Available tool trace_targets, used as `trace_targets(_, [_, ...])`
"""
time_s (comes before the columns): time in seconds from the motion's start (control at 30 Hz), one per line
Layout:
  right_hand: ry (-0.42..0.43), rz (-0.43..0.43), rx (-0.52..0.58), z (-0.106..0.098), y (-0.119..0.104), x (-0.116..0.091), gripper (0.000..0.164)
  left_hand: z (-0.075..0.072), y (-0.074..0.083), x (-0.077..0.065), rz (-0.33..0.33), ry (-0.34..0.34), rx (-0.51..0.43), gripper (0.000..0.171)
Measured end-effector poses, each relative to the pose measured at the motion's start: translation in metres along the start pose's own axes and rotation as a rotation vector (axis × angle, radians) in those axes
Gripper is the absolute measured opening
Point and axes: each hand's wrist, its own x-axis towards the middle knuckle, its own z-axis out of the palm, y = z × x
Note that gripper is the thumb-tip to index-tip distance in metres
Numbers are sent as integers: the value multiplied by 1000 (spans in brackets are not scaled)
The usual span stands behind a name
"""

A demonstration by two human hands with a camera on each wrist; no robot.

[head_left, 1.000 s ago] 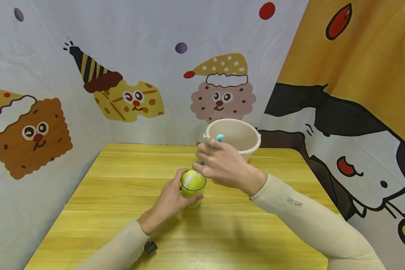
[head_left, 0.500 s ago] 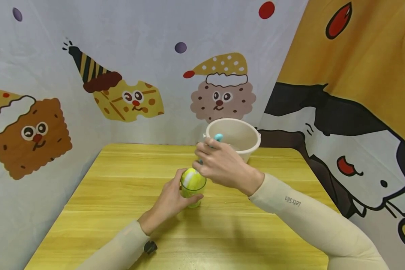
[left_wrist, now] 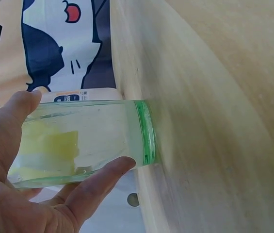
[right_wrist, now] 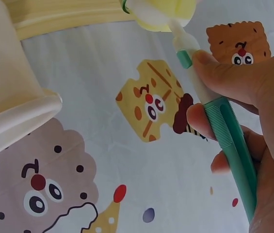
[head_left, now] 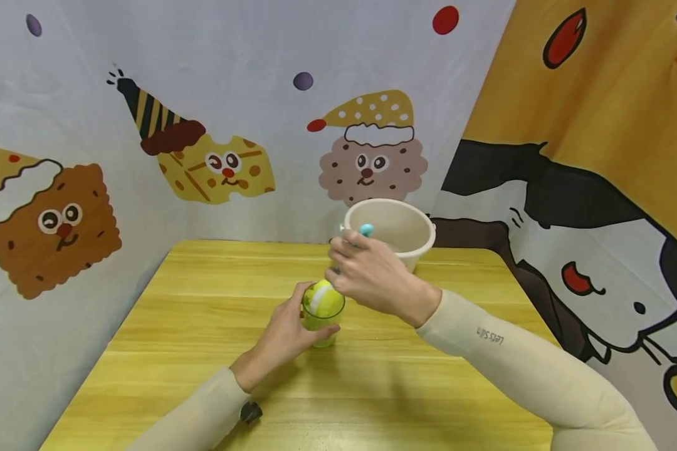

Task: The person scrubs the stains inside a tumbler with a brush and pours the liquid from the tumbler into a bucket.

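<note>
We find the clear green glass (head_left: 322,322) standing mid-table, gripped round its wall by our left hand (head_left: 284,335); it looks rigid, smooth and breakable, best held low. Our right hand (head_left: 372,275) pinches the teal brush handle (right_wrist: 229,145), its yellow sponge head (head_left: 323,298) in the glass mouth. The cream bucket (head_left: 392,230) stands far right.

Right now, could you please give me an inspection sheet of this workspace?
Surface: yellow wooden table, bare around the work.
Job's things: glass upright on the table, yellow sponge head of a teal-handled brush in its mouth.
Clutter: cream bucket at the back; small dark object by the left sleeve.
Hands: left hand grips the glass; right hand grips the brush.
Cables: nothing seen.
Surroundings: cartoon-print cloth hung behind and at both sides.
</note>
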Motion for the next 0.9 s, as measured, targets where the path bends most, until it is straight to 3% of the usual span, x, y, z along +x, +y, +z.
trace_targets(0.9, [-48, -22, 20, -1, 1, 1, 17, -1, 4, -1, -50, 3, 23, 94])
